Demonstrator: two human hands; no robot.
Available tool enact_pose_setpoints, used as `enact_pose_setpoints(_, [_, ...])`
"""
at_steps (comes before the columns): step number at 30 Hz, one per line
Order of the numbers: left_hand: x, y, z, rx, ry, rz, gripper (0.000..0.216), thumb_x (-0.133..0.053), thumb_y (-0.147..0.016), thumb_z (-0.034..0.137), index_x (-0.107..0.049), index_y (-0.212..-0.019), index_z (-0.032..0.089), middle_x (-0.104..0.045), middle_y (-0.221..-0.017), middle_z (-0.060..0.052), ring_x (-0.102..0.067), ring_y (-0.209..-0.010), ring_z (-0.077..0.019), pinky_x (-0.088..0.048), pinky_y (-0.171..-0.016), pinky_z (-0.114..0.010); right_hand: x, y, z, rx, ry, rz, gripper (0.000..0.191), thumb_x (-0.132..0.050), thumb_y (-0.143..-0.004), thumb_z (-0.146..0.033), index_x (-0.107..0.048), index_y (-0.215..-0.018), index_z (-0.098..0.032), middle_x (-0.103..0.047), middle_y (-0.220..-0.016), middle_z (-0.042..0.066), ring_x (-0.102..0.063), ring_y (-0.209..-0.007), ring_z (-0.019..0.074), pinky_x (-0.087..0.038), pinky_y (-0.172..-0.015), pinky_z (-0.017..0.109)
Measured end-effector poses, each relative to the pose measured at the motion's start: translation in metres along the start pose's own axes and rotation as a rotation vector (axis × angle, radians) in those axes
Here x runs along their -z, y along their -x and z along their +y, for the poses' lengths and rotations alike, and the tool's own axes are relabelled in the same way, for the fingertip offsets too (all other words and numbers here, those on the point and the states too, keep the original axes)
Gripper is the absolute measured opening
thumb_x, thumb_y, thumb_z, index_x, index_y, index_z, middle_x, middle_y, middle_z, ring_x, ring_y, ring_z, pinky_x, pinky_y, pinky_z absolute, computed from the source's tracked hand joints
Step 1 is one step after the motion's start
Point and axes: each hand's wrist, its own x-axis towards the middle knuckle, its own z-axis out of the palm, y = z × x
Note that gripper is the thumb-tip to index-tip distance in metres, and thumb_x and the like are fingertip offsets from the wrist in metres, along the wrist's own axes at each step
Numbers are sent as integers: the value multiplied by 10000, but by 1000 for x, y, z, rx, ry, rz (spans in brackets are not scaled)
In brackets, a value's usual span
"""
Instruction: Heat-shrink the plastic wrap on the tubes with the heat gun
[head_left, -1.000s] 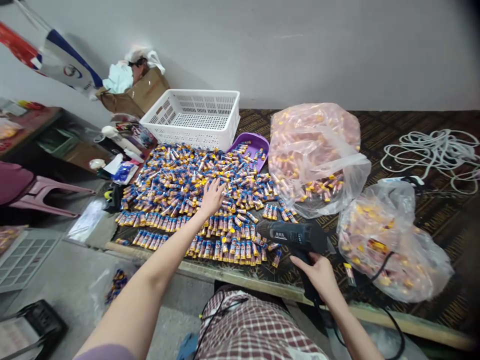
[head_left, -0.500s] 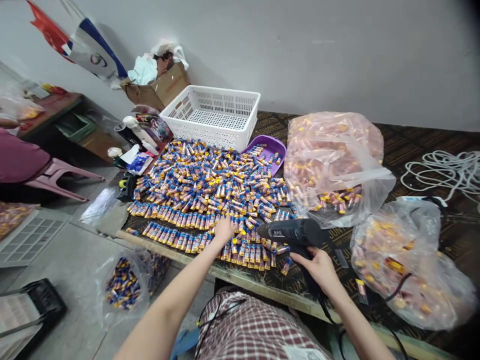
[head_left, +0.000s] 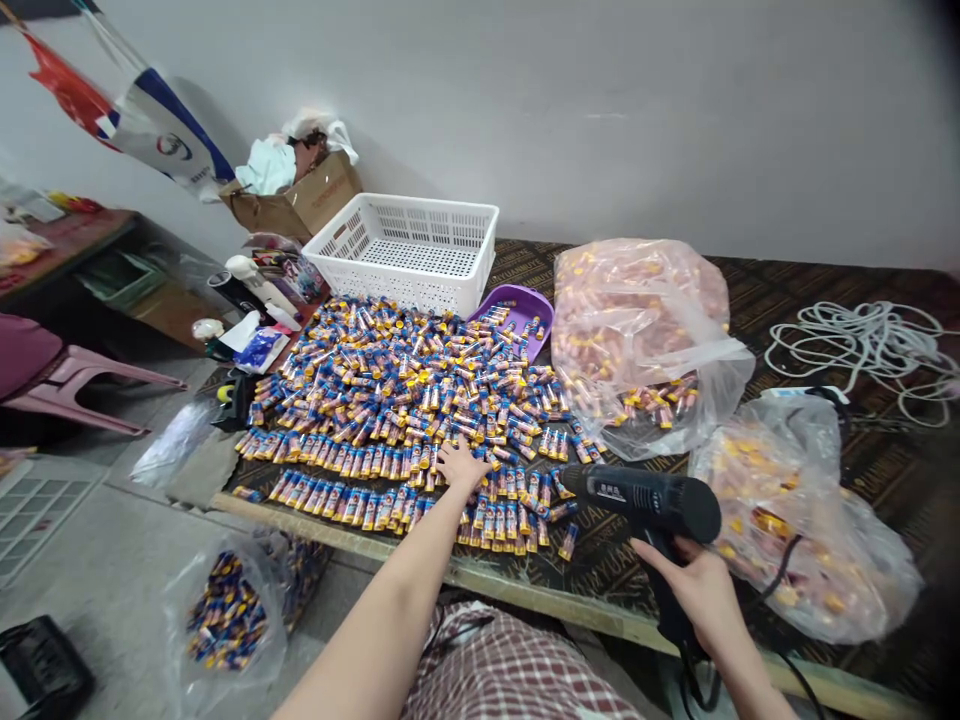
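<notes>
A wide spread of small blue and yellow tubes (head_left: 405,390) covers the dark patterned mat (head_left: 780,270), with neat rows along its near edge. My left hand (head_left: 459,464) rests fingers apart on the tubes in the near rows, holding nothing. My right hand (head_left: 696,583) is wrapped round the handle of a black heat gun (head_left: 645,497), whose nozzle points left toward the lined-up tubes. Its cable (head_left: 697,680) hangs down below my wrist.
A white basket (head_left: 409,245) and a purple scoop (head_left: 517,310) sit behind the tubes. Two clear bags of orange tubes (head_left: 645,330) (head_left: 795,510) lie at the right, with white rope (head_left: 862,345) beyond. Another bag of tubes (head_left: 225,615) is on the floor at the left.
My left hand drew back from the middle of the pile to the near rows. My right hand lifted the heat gun and shifted it right, nozzle still pointing left.
</notes>
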Motion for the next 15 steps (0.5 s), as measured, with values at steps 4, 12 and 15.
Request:
enact_pose_setpoints(4, [-2,-4,-4,-21,-27,44,746,-675,-610,392,-314,-1241,223,-455,-1172,-177,-458,-1086,-316,-389,-834,-403,-3,6,-5,-22,5,6,460,-708,-554,-463,-695,-814,-84,-712,-858,140,-648,-809,313,-496,-689,337])
enact_pose_setpoints(12, [10,-22,-28,-149,112,-40,512,-617,-702,195,-404,-1168,195,-608,-1001,-137,-600,-934,-260,-441,-761,-329,-33,5,-10,-7,-99,-50,438,-709,-570,-445,-690,-839,-99,-712,-871,131,-645,-810,303,-488,-704,347])
enact_pose_setpoints(15, [16,-27,-28,-107,239,-36,545,-655,-675,205,-430,-1171,191,-628,-977,-143,-601,-943,-277,-448,-763,-348,-54,2,-20,28,-215,-127,419,-709,-587,-410,-688,-865,-98,-710,-899,122,-644,-829,288,-483,-738,348])
